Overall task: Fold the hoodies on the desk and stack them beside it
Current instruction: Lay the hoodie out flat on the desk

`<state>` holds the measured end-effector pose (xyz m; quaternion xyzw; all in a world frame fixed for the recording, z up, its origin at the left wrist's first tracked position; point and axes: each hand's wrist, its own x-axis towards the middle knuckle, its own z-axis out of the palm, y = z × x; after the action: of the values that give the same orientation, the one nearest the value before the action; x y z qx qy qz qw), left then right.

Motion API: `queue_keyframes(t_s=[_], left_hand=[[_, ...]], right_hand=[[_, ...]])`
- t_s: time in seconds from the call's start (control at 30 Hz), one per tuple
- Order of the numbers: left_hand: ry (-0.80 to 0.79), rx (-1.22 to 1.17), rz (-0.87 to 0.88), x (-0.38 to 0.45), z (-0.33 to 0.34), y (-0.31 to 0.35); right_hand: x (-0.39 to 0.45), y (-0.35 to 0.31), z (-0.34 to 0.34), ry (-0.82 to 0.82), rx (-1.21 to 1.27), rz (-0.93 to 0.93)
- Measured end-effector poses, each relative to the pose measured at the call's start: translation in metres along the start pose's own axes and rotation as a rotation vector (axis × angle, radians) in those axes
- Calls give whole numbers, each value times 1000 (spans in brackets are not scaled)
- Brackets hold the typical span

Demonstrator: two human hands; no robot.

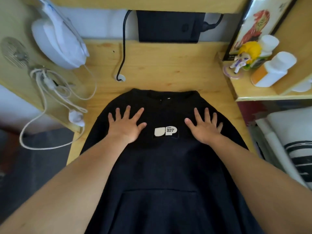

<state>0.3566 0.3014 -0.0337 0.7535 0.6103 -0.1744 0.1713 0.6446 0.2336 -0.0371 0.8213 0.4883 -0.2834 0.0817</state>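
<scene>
Black hoodie lies front up on wooden tabletop, neck toward far wall, hem hanging off near edge. White logo patch at chest, front pocket below. Left hand flat on chest left of patch, fingers spread, gripping nothing. Right hand same on right side, palm down, released. Step, by judgement: smoothing body before fold. Do well: sweep palms outward from centre toward shoulders, press out wrinkles, square sleeves before folding inward. Keep clear of black cable and figurine on side shelf.

Hoodie on desk
</scene>
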Motion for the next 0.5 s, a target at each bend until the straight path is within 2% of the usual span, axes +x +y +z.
queue_keyframes(t_s=[0.07, 0.1, 0.17, 0.2, 0.27, 0.33, 0.4, 0.5], left_hand=[[78, -143, -72, -31, 2, 27], [173, -218, -61, -57, 10, 39], [378, -281, -9, -122, 36, 51], [426, -277, -1, -153, 53, 49], [402, -260, -42, -203, 91, 37], [320, -222, -102, -235, 127, 17], [261, -191, -154, -252, 150, -8], [223, -234, -149, -262, 160, -39]], right_hand=[[2, -2, -10, 25, 42, -31], [-7, 0, -11, 109, 81, -72], [-51, 5, 1, 381, 168, -233], [-82, 10, 15, 467, 172, -328], [-140, 30, 56, 422, 25, -444], [-168, 70, 89, 257, -160, -396], [-161, 113, 97, 190, -307, -351], [-133, 139, 84, 172, -452, -425]])
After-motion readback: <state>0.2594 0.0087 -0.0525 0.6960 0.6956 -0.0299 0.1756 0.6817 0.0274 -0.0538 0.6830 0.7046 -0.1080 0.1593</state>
